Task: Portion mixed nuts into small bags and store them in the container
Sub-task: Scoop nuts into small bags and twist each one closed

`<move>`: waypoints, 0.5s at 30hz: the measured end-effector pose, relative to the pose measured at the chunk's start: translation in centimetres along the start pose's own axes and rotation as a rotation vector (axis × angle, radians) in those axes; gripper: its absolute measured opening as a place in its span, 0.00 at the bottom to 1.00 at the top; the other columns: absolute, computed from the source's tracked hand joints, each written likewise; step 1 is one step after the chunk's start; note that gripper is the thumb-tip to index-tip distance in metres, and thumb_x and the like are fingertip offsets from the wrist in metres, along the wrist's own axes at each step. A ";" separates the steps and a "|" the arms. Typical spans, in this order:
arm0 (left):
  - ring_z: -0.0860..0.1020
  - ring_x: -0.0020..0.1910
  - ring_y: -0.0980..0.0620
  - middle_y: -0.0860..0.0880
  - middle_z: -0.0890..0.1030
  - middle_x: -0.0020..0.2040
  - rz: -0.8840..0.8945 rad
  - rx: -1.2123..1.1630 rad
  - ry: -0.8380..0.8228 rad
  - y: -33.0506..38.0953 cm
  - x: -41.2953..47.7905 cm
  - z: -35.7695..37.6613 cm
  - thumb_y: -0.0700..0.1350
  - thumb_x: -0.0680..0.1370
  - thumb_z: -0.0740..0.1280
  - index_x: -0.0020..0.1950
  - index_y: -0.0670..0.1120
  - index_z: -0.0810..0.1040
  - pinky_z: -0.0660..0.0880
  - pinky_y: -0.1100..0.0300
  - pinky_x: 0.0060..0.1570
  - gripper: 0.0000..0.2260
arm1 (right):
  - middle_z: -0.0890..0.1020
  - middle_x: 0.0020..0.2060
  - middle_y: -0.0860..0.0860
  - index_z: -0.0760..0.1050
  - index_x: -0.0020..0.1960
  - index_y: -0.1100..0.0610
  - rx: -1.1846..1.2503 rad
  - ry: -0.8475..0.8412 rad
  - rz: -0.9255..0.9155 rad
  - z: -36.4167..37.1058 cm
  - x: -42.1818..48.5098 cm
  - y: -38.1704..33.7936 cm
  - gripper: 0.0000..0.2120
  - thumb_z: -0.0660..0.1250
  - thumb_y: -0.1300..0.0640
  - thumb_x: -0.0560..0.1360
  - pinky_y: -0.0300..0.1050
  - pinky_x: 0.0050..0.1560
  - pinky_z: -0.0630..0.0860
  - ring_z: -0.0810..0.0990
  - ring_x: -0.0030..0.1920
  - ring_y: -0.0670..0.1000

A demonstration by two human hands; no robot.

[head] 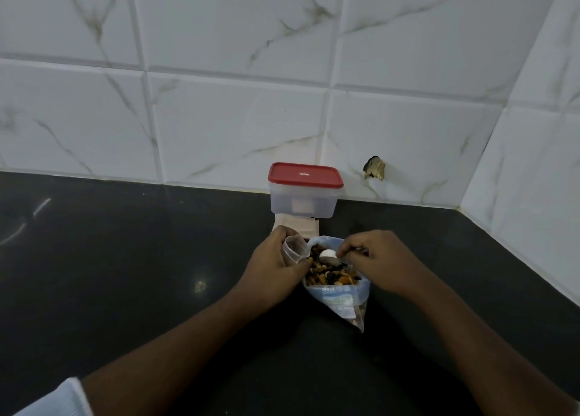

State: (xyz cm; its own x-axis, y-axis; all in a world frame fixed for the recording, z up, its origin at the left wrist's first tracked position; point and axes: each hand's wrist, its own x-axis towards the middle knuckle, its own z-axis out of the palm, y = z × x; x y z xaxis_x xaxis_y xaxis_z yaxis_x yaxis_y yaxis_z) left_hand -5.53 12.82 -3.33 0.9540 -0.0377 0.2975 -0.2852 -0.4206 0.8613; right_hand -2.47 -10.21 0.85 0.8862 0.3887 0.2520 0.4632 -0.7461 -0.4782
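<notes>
Head view shows the red-lidded container point(303, 196) standing on the black surface point(125, 274), against the tiled wall point(219, 102). Just in front of the container, partly under it, lies a flat stack of pale bags point(301, 227). Nearer the person than the container, the open big bag point(337, 293) holds the mixed nuts point(329, 274). The left hand point(273, 265) grips a clear small bag point(294, 250), mouth open, at the big bag's left rim. The right hand point(379, 258) is over the nuts, fingers curled, thumb and forefinger pinched; what they pinch I cannot tell. A white rounded thing point(327, 253) sits just beside those fingertips.
</notes>
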 end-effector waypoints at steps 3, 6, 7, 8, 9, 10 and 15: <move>0.79 0.56 0.61 0.58 0.80 0.56 0.006 0.000 -0.003 0.0 -0.1 0.0 0.44 0.78 0.74 0.60 0.55 0.75 0.77 0.67 0.48 0.14 | 0.85 0.43 0.41 0.86 0.48 0.46 -0.017 -0.008 0.018 0.0 0.2 -0.1 0.12 0.66 0.59 0.79 0.35 0.43 0.80 0.83 0.43 0.38; 0.79 0.55 0.62 0.57 0.80 0.55 0.005 -0.009 -0.006 0.1 -0.1 -0.1 0.44 0.78 0.74 0.59 0.56 0.75 0.77 0.68 0.46 0.13 | 0.86 0.40 0.40 0.85 0.43 0.45 0.027 0.021 0.013 -0.7 0.2 -0.4 0.14 0.66 0.60 0.79 0.29 0.40 0.76 0.83 0.42 0.36; 0.79 0.55 0.62 0.57 0.80 0.55 0.004 -0.012 -0.013 0.1 -0.1 -0.1 0.44 0.78 0.74 0.59 0.56 0.75 0.77 0.68 0.47 0.13 | 0.85 0.39 0.40 0.85 0.42 0.44 0.052 0.023 0.007 -0.8 0.2 -0.4 0.15 0.66 0.60 0.79 0.28 0.40 0.75 0.83 0.42 0.36; 0.80 0.55 0.61 0.56 0.80 0.56 0.005 -0.013 -0.019 0.2 -0.1 -0.1 0.43 0.78 0.74 0.59 0.56 0.75 0.77 0.67 0.47 0.14 | 0.85 0.38 0.39 0.84 0.40 0.44 0.075 0.023 0.005 -0.9 0.1 -0.4 0.15 0.66 0.61 0.79 0.28 0.40 0.75 0.83 0.43 0.36; 0.80 0.55 0.60 0.56 0.80 0.56 0.005 -0.012 -0.027 0.2 -0.1 -0.1 0.43 0.78 0.73 0.59 0.55 0.75 0.77 0.67 0.48 0.13 | 0.85 0.38 0.39 0.85 0.40 0.44 0.094 0.022 0.010 -0.9 0.1 -0.3 0.16 0.67 0.61 0.79 0.29 0.41 0.75 0.83 0.43 0.36; 0.79 0.56 0.60 0.56 0.80 0.56 0.003 -0.011 -0.033 0.2 -0.2 -0.1 0.43 0.78 0.73 0.60 0.55 0.75 0.77 0.66 0.48 0.13 | 0.86 0.38 0.39 0.85 0.39 0.45 0.112 0.020 0.021 -0.8 0.1 -0.1 0.16 0.67 0.61 0.78 0.31 0.42 0.75 0.83 0.42 0.37; 0.79 0.56 0.59 0.56 0.79 0.57 -0.001 -0.009 -0.040 0.4 -0.2 -0.1 0.43 0.78 0.73 0.60 0.55 0.75 0.76 0.66 0.47 0.14 | 0.86 0.39 0.44 0.87 0.40 0.51 0.325 0.032 0.156 -0.2 0.3 0.2 0.15 0.66 0.64 0.79 0.35 0.41 0.76 0.83 0.39 0.39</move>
State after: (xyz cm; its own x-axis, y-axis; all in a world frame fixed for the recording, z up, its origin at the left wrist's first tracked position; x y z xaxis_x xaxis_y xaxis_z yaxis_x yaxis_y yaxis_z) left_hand -5.87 12.75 -3.05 0.9572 -0.0738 0.2798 -0.2847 -0.4129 0.8651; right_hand -2.08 -10.31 1.02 0.9481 0.2630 0.1788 0.3038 -0.5824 -0.7540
